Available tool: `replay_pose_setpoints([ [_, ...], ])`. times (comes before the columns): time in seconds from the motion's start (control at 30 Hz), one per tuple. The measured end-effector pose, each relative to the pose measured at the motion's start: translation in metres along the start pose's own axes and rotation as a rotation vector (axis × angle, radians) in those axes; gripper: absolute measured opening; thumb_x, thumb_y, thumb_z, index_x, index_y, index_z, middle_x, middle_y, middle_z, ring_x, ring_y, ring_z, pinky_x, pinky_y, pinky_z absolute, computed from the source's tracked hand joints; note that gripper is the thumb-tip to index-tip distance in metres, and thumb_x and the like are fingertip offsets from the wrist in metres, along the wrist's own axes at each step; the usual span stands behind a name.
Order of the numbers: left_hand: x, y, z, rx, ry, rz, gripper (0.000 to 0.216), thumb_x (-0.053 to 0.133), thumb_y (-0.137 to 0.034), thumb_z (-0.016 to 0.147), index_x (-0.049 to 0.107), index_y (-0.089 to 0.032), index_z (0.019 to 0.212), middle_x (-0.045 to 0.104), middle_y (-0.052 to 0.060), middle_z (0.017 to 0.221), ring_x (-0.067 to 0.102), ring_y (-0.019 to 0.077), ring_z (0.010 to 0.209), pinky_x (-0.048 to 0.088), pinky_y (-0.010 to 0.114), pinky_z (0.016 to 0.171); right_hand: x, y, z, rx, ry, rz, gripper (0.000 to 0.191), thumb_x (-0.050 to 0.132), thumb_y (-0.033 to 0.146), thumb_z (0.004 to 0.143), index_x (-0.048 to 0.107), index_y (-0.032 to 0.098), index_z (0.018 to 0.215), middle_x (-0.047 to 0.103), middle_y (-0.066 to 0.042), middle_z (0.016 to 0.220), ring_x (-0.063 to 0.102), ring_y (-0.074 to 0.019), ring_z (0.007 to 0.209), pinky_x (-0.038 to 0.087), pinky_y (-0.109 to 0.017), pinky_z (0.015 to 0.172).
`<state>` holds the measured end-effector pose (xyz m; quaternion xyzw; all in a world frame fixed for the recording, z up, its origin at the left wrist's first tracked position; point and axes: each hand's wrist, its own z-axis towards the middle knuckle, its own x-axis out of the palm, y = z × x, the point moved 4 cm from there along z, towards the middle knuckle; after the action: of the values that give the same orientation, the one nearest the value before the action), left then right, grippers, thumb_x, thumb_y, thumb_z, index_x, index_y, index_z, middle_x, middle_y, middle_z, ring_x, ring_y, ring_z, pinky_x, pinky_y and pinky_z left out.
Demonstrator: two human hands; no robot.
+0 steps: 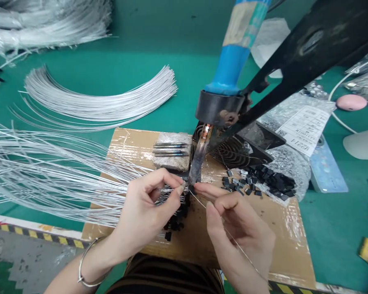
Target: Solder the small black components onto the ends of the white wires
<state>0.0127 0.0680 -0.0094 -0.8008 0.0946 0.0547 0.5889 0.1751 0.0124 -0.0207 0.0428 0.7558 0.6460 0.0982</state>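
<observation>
A mounted soldering iron (199,159) points down at the middle of the cardboard, its tip just above my fingertips. My left hand (153,204) pinches thumb against index finger on the end of what looks like a white wire, mostly hidden by the fingers. Between thumb and fingers, my right hand (239,232) grips a thin strand of solder wire (199,200) that runs up to the tip. One finger of that hand reaches to a small black piece (191,188) under the iron. Below my left hand lie wire ends with black connectors (174,222).
Loose white wires (64,175) spread left, with a curved bundle (110,104) behind. A stained block (171,161) with metal pins, a small fan (230,151) and loose black pieces (270,181) surround the iron. Cardboard (288,241) covers part of the green table (184,69).
</observation>
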Motion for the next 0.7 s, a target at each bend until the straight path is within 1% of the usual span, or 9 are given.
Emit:
replay_pose_setpoints([
  [0.07, -0.0012, -0.0005, 0.0001, 0.002, -0.003, 0.01, 0.01, 0.071, -0.018, 0.082, 0.071, -0.018, 0.072, 0.079, 0.003, 0.078, 0.063, 0.0129, 0.061, 0.043, 0.023, 0.054, -0.0006, 0.0, 0.0013, 0.017, -0.006, 0.013, 0.022, 0.068, 0.012, 0.096, 0.058, 0.026, 0.082, 0.084, 0.001, 0.124, 0.077, -0.0148, 0.12, 0.057, -0.023, 0.1],
  [0.23, -0.0014, -0.0051, 0.0003, 0.027, -0.01, -0.008, 0.011, 0.07, -0.017, 0.083, 0.071, -0.018, 0.073, 0.081, 0.003, 0.081, 0.066, 0.0144, 0.067, 0.047, 0.023, 0.059, -0.0022, 0.0, 0.0043, -0.003, -0.02, -0.001, 0.02, 0.069, 0.014, 0.095, 0.06, 0.025, 0.08, 0.084, -0.006, 0.125, 0.08, -0.0217, 0.115, 0.062, -0.031, 0.098],
  [0.37, 0.0001, -0.0081, 0.0015, 0.04, -0.016, -0.01, 0.011, 0.071, -0.015, 0.083, 0.071, -0.019, 0.072, 0.082, 0.003, 0.08, 0.066, 0.014, 0.065, 0.046, 0.023, 0.057, -0.0032, 0.0005, 0.0049, -0.027, -0.017, -0.004, 0.02, 0.069, 0.013, 0.095, 0.061, 0.025, 0.081, 0.084, -0.006, 0.125, 0.081, -0.0226, 0.113, 0.064, -0.033, 0.096],
  [0.5, 0.0004, -0.0048, 0.0016, 0.065, -0.014, -0.033, 0.012, 0.071, -0.014, 0.084, 0.071, -0.019, 0.074, 0.082, 0.003, 0.083, 0.068, 0.0146, 0.068, 0.048, 0.024, 0.059, -0.0034, 0.0019, 0.0048, -0.027, -0.023, 0.013, 0.02, 0.07, 0.012, 0.095, 0.062, 0.025, 0.082, 0.084, -0.006, 0.126, 0.081, -0.0223, 0.114, 0.064, -0.033, 0.097],
  [0.7, -0.0014, 0.0, -0.0018, 0.104, -0.012, -0.034, 0.012, 0.072, -0.014, 0.087, 0.072, -0.02, 0.077, 0.082, 0.002, 0.084, 0.068, 0.0138, 0.066, 0.043, 0.023, 0.054, -0.0022, 0.0045, 0.0046, -0.053, -0.031, 0.01, 0.02, 0.069, 0.013, 0.095, 0.062, 0.024, 0.08, 0.084, -0.006, 0.123, 0.082, -0.0223, 0.111, 0.065, -0.034, 0.098],
])
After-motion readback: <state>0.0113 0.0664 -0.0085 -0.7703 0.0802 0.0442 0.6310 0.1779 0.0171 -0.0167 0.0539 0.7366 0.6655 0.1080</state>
